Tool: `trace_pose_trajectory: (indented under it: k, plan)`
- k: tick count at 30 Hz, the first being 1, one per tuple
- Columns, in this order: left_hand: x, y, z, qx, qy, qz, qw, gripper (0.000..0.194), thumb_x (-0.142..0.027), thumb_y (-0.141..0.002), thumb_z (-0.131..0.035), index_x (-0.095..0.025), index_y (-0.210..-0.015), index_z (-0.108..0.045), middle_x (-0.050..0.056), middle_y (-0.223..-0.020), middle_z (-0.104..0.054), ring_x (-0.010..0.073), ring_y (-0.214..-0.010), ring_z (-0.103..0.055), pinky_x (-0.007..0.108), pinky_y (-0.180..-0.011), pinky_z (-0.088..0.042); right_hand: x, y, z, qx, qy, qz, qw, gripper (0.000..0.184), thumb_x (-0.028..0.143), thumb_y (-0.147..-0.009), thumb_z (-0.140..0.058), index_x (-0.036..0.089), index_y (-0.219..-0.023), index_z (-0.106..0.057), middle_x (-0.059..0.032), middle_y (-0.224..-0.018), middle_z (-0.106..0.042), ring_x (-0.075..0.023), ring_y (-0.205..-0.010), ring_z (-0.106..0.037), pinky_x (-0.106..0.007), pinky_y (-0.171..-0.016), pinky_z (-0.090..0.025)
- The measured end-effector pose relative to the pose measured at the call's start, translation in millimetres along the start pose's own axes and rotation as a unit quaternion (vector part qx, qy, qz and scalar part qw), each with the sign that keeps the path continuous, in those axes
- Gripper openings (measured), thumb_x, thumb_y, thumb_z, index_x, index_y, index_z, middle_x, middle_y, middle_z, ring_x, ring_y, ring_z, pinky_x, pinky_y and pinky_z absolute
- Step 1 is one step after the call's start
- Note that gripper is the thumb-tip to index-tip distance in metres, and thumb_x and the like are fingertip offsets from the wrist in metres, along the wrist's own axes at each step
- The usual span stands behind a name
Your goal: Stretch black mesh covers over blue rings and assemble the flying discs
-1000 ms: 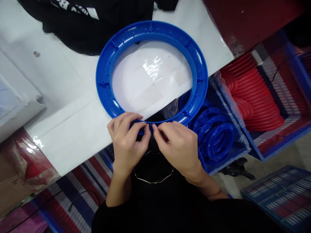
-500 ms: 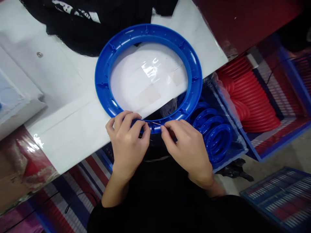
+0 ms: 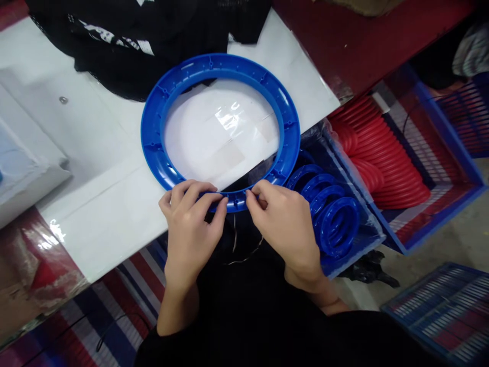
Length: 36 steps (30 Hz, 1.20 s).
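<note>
A large blue plastic ring, its ribbed channel facing up, lies with its far side on the white table and its near edge over the table's front. My left hand is closed on the ring's near edge, thumb and forefinger at the channel. Just to the right, my right hand pinches a thin pale wire against the same edge; the fingertips hide much of it. Loose lengths of wire dangle below the ring in front of my black clothing.
A blue crate with smaller blue rings stands at the table's right. Beyond it, another blue crate holds stacked red rings. Black cloth lies behind the ring, and a white foam box is at left.
The ring has shifted slightly left and lower in view. My right hand drew a wire out to the right from my left fingers, then came back in against the ring's edge.
</note>
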<state>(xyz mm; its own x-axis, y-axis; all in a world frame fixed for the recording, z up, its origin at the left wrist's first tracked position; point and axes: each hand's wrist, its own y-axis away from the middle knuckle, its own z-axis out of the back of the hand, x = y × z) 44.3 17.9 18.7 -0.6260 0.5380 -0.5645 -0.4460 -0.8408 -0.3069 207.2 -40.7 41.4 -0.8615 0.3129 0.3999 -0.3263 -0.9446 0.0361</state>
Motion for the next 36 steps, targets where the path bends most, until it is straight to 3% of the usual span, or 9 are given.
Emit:
trace_pose_trajectory:
  k: [6,10,13,17,19,21,27,31,36]
  plan:
    - [-16,0,-6.2,-0.049,-0.08,-0.018,0.995,0.005,-0.022,-0.098,-0.075,-0.024,-0.094,-0.071,0.007,-0.104,-0.08,0.0334,-0.106,-0.071,0.059,-0.107,-0.038,4,1,-5,0.002,0.024,0.01,1.0,0.027,0.022,-0.103,-0.063,0.022,-0.076,-0.06,-0.0027,-0.069,-0.07,-0.0169,-0.061,-0.06,-0.032,-0.06,-0.028]
    - [-19,-3,-13.4,0.0,-0.067,-0.086,0.994,0.021,-0.012,-0.1,-0.063,-0.025,-0.112,-0.074,0.007,-0.108,-0.082,0.0308,-0.104,-0.073,0.059,-0.112,-0.038,3,1,-4,0.009,0.034,0.016,0.999,0.023,0.021,-0.103,-0.062,0.021,-0.08,-0.062,-0.0048,-0.075,-0.073,-0.0186,-0.065,-0.062,-0.033,-0.061,-0.03]
    - [-14,-8,-15.3,0.021,-0.056,-0.119,0.991,0.023,-0.008,-0.1,-0.059,-0.021,-0.109,-0.075,0.007,-0.104,-0.081,0.0264,-0.09,-0.071,0.051,-0.098,-0.045,-1,3,-1,0.033,0.019,0.026,0.999,0.024,0.02,-0.104,-0.062,0.021,-0.08,-0.061,-0.0038,-0.076,-0.07,-0.0191,-0.069,-0.061,-0.034,-0.062,-0.032]
    - [-9,-14,-14.2,0.042,-0.068,-0.126,0.989,0.013,-0.013,-0.099,-0.062,-0.02,-0.093,-0.071,0.006,-0.088,-0.076,0.0246,-0.08,-0.065,0.042,-0.078,-0.044,-14,13,9,0.055,-0.051,0.052,0.996,0.014,0.016,-0.103,-0.061,0.021,-0.091,-0.064,-0.005,-0.091,-0.068,-0.0223,-0.086,-0.065,-0.034,-0.074,-0.044]
    - [-8,-15,-12.3,0.061,-0.058,-0.119,0.989,0.014,-0.014,-0.099,-0.063,-0.02,-0.087,-0.067,0.004,-0.082,-0.072,0.023,-0.079,-0.065,0.04,-0.077,-0.043,-22,18,13,0.051,-0.118,0.061,0.99,0.011,0.015,-0.104,-0.059,0.021,-0.097,-0.065,-0.0063,-0.102,-0.069,-0.0223,-0.096,-0.066,-0.035,-0.084,-0.049]
    - [-7,-14,-9.7,0.069,-0.042,-0.099,0.992,0.015,-0.014,-0.099,-0.065,-0.02,-0.086,-0.066,0.002,-0.081,-0.07,0.0213,-0.079,-0.066,0.039,-0.078,-0.043,-29,21,14,0.046,-0.199,0.053,0.977,0.012,0.017,-0.107,-0.058,0.022,-0.1,-0.066,-0.0033,-0.098,-0.069,-0.0181,-0.09,-0.066,-0.031,-0.083,-0.05]
    - [-1,-6,-0.2,0.064,0.004,-0.036,0.997,0.014,-0.013,-0.097,-0.07,-0.02,-0.085,-0.065,-0.002,-0.081,-0.07,0.0193,-0.079,-0.066,0.039,-0.081,-0.04,-39,10,2,0.001,-0.315,-0.019,0.949,0.009,0.028,-0.104,-0.068,0.024,-0.098,-0.073,0.0072,-0.067,-0.05,-0.0094,-0.057,-0.044,-0.027,-0.057,-0.037]
    - [3,-1,7.0,0.064,0.018,-0.015,0.998,0.014,-0.012,-0.096,-0.071,-0.021,-0.086,-0.066,-0.002,-0.081,-0.07,0.0185,-0.079,-0.067,0.039,-0.083,-0.039,-40,-2,-9,0.024,-0.355,-0.029,0.934,0.012,0.03,-0.099,-0.073,0.023,-0.089,-0.075,0.0092,-0.06,-0.031,-0.0086,-0.054,-0.03,-0.027,-0.052,-0.027]
    - [8,2,9.4,0.063,0.025,-0.01,0.998,0.014,-0.013,-0.096,-0.072,-0.021,-0.086,-0.067,-0.003,-0.081,-0.07,0.0178,-0.078,-0.067,0.04,-0.083,-0.039,-38,-7,-18,0.012,-0.381,-0.042,0.924,0.014,0.032,-0.092,-0.081,0.022,-0.083,-0.076,0.0099,-0.058,-0.031,-0.0083,-0.055,-0.029,-0.027,-0.052,-0.025]
